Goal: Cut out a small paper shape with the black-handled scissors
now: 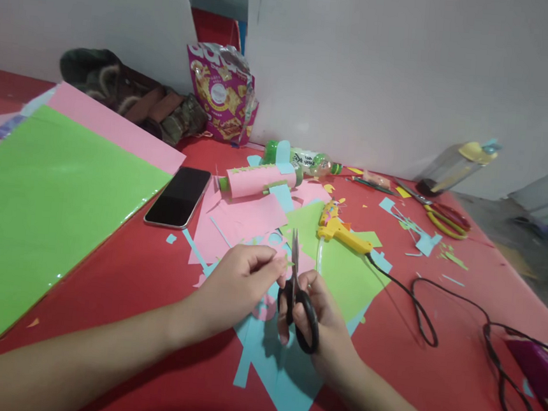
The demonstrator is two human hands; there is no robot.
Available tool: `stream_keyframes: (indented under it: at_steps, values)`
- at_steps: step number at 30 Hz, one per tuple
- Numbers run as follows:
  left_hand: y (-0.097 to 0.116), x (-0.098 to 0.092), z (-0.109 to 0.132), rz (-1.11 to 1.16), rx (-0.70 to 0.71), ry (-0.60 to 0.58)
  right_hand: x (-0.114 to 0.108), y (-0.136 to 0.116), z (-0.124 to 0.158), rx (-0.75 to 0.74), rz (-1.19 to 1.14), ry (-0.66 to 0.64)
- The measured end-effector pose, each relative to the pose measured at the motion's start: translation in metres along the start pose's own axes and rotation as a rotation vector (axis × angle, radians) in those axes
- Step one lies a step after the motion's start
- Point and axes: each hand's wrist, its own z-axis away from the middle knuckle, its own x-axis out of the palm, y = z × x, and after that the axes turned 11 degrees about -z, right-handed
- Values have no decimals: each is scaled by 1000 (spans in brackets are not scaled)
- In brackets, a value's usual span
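At the center of the frame, the right hand (319, 315) grips black-handled scissors (295, 278), blades toward the top, as the left hand (246, 280) pinches a green paper scrap (290, 264) beside them. Blue paper (293, 393) lies below, lower center; a yellow glue gun (343, 233) rests right of center, a phone (179, 197) left, a pink-wrapped cylinder (254, 181) above center.

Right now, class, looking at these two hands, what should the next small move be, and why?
Probably ease the grip of the left hand slightly back from the blades before any snip. The right hand holds the black scissors with their tips pointing away from the person, and the left grip pinches what looks like a small green scrap right beside them.
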Motion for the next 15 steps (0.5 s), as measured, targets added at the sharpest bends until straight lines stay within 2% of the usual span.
stream_keyframes:
  at_steps: [5,10,15]
  values:
    - [-3,-2,-5,46,52,-218,-2,0,-4,-126,-29,12]
    - [-9,-8,-11,-94,112,-489,-4,-3,-6,-181,-30,115]
    - [-14,-12,-11,-328,179,-594,-2,-7,-6,-128,-4,87]
